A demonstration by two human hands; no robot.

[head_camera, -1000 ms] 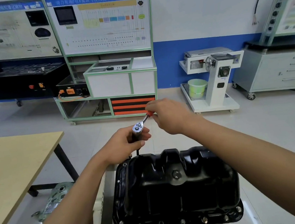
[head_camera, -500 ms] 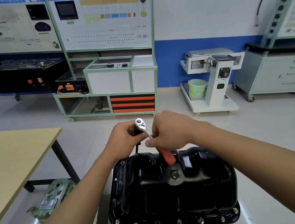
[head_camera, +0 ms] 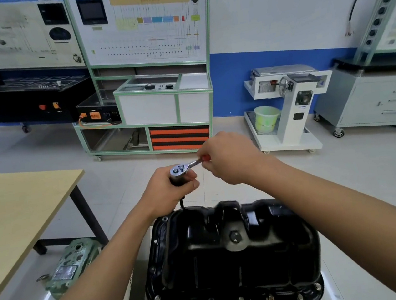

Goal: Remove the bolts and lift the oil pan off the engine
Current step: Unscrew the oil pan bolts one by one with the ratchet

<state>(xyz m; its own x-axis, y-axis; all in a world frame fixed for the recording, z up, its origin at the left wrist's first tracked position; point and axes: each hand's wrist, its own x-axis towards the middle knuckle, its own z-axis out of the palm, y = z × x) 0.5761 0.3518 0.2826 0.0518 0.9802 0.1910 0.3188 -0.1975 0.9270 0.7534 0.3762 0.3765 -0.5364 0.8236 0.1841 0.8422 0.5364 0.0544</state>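
A black oil pan [head_camera: 232, 257] sits upside down on the engine at the bottom centre, with a drain plug [head_camera: 235, 237] on top and several bolts [head_camera: 270, 298] along its near flange. A ratchet wrench [head_camera: 181, 168] with a red handle stands on an extension above the pan's far left corner. My left hand [head_camera: 169, 190] grips the ratchet head and the extension below it. My right hand [head_camera: 227, 157] holds the red handle, which points right and away from me.
A wooden table [head_camera: 18, 216] stands at the left. A green engine part [head_camera: 69, 267] lies on the floor beside its leg. Training benches, a green bucket [head_camera: 265, 119] on a white stand, and a grey drawer cabinet [head_camera: 373, 101] line the far wall.
The ratchet handle has swung from pointing toward me over the pan back to pointing right and away. My right hand moved with it. My left hand stayed on the ratchet head.
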